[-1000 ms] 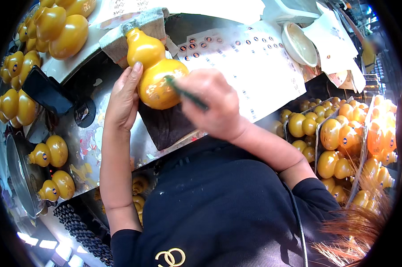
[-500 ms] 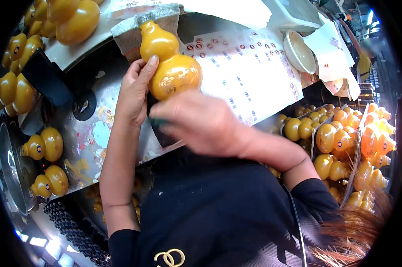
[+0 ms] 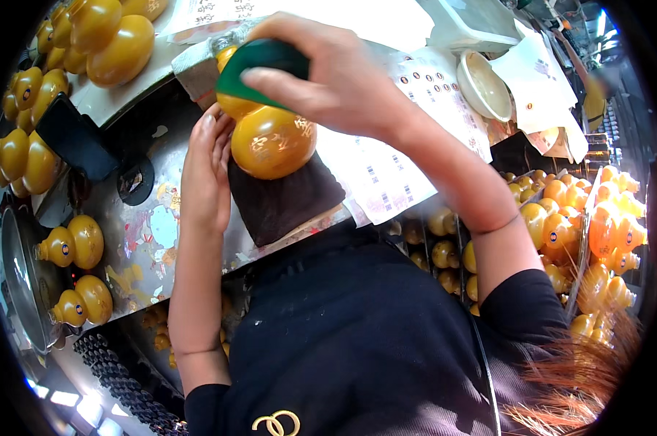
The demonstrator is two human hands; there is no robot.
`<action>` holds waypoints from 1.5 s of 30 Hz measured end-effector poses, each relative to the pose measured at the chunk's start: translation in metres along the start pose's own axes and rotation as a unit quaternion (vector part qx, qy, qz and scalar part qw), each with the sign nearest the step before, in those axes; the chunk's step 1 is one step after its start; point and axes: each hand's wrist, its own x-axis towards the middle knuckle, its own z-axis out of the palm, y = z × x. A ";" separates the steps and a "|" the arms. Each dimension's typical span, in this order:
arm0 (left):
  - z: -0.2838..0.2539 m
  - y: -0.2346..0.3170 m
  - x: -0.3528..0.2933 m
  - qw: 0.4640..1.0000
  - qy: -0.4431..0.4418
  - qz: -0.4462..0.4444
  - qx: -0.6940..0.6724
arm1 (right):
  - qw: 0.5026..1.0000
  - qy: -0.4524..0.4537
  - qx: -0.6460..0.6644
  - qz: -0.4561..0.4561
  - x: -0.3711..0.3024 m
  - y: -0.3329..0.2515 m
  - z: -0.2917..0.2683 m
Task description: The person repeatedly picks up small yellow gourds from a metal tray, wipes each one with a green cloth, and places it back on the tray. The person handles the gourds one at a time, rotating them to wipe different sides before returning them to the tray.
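A glossy amber gourd-shaped bottle (image 3: 274,149) lies with its neck pointing away from me, pale markings on its larger bulb. My left hand (image 3: 206,167) grips its left side, the fingers against the waist. In my right hand (image 3: 335,83) is a dark green pad (image 3: 259,65), pinched by thumb and fingers and held over the smaller bulb, which it mostly covers. Whether the pad is soft or stiff I cannot tell. Beneath the bottle is a dark brown cloth (image 3: 288,203), and a grey cloth-wrapped rest (image 3: 194,65) is by the neck.
Printed label sheets (image 3: 394,171) lie right of the bottle, near a cream bowl (image 3: 483,86). A black phone-like slab (image 3: 74,134) leans at left. More gourd bottles (image 3: 81,243) stand on the left, and several fill crates (image 3: 561,232) at right. A metal basin (image 3: 23,269) is at far left.
My right hand has moved up and away from me, bringing the green pad onto the bottle's smaller bulb. My left thumb has left the top of the bottle, which has shifted slightly toward me.
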 end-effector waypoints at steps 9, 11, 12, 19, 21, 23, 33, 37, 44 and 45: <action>0.023 -0.018 -0.020 0.988 -0.056 0.048 0.134 | 0.956 0.069 0.150 0.244 -0.089 0.024 0.016; 0.022 -0.018 -0.020 0.992 -0.040 0.042 0.116 | 0.933 0.090 0.207 0.279 -0.098 0.039 0.023; 0.022 -0.018 -0.021 0.993 -0.032 0.039 0.107 | 0.920 0.101 0.236 0.296 -0.102 0.044 0.025; 0.004 -0.030 -0.013 0.999 0.028 0.015 0.032 | 0.945 0.134 0.206 0.215 -0.100 0.030 0.013; 0.004 -0.027 -0.014 0.999 0.023 0.003 0.030 | 0.925 0.099 0.242 0.277 -0.104 0.044 0.015; 0.001 -0.023 -0.016 0.999 0.022 0.007 0.031 | 0.888 0.094 0.284 0.348 -0.118 0.057 0.012; -0.006 -0.005 -0.028 0.993 0.051 0.069 0.078 | 0.822 0.127 0.236 0.503 -0.164 0.144 -0.097; -0.005 -0.004 -0.026 0.989 0.078 0.083 0.091 | 0.911 -0.002 -0.091 0.403 -0.148 0.182 -0.116; 0.004 -0.007 -0.028 0.987 0.101 0.080 0.095 | 0.925 -0.137 -0.194 0.297 -0.102 0.200 -0.059; 0.003 -0.007 -0.029 0.986 0.101 0.084 0.103 | 0.931 -0.138 -0.195 0.276 -0.098 0.202 -0.054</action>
